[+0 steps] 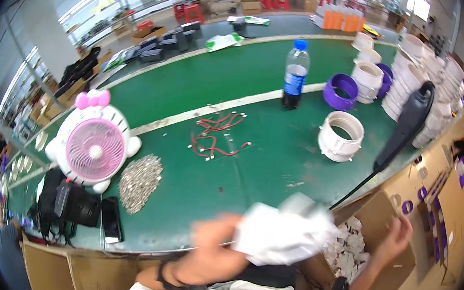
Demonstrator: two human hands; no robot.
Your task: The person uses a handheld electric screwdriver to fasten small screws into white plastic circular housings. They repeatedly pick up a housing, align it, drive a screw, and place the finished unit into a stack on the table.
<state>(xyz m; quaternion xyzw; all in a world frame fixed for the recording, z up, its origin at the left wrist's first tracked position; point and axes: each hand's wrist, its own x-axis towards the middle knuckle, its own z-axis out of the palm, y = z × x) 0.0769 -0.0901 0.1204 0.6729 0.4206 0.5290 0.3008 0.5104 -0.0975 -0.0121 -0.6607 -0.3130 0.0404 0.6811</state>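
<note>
A crumpled white bag (285, 231), smeared by motion, is in my left hand (217, 252) above the near edge of the green table. My fingers are closed on its left side; whether it is plastic or paper I cannot tell. My right hand (394, 239) is off to the right over a cardboard box (386, 277), fingers apart and holding nothing. Inside that box lie many small white pieces (351, 247). Red wire leads (216, 134) with white ends lie on the table beyond my hands. A pile of small metallic parts (140, 183) sits to their left.
A pink and white fan (94, 146) stands at left, near a black bag (74, 201) and phone (112, 220). A bottle (295, 75), a purple ring (340, 92) and white rings (340, 137) stand farther back. A black handheld tool (409, 119) hangs at right, its cable crossing the table corner.
</note>
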